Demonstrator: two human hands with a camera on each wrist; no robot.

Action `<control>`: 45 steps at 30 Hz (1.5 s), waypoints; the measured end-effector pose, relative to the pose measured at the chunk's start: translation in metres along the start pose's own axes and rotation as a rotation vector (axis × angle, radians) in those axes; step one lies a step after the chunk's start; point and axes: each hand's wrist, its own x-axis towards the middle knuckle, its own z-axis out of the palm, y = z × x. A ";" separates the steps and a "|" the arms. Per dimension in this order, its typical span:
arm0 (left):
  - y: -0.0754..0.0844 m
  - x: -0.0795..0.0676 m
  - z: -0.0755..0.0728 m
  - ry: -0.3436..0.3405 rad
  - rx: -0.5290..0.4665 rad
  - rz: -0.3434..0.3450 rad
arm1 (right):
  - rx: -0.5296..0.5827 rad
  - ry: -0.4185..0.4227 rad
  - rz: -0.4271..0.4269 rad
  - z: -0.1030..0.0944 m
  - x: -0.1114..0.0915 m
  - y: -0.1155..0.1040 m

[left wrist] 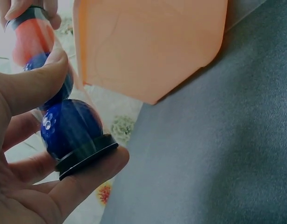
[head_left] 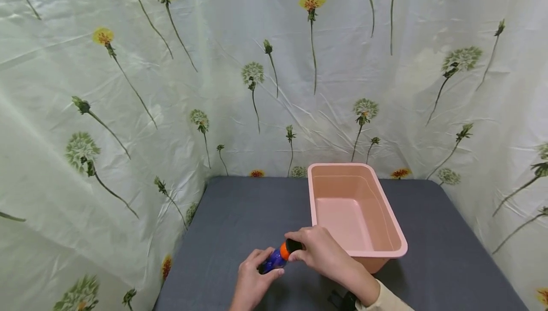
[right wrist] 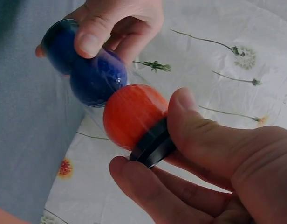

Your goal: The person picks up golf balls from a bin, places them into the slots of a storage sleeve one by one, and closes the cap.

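Both hands hold a clear tube (head_left: 274, 260) above the dark table, left of the pink bin. Inside it sit two blue dimpled balls (right wrist: 98, 79) and an orange ball (right wrist: 134, 112), in a row. My left hand (head_left: 252, 275) grips the blue end, thumb across the wall and fingers under the black end piece (left wrist: 87, 156). At the orange end my right hand (head_left: 321, 250) pinches the black cap (right wrist: 153, 142) between thumb and fingers. The tube slants up toward the right hand in the head view. Whether the cap is loose, I cannot tell.
A pink bin (head_left: 376, 206) stands on the dark grey table (head_left: 252, 216), just beyond the right hand. Its near rim lies close to the right forearm. A flower-printed curtain (head_left: 222, 87) hangs behind and along the sides. Something black (head_left: 347, 300) sits by the right wrist.
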 end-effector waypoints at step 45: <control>-0.042 0.067 0.063 0.076 -0.097 0.056 | 0.131 0.329 0.200 -0.026 -0.043 0.045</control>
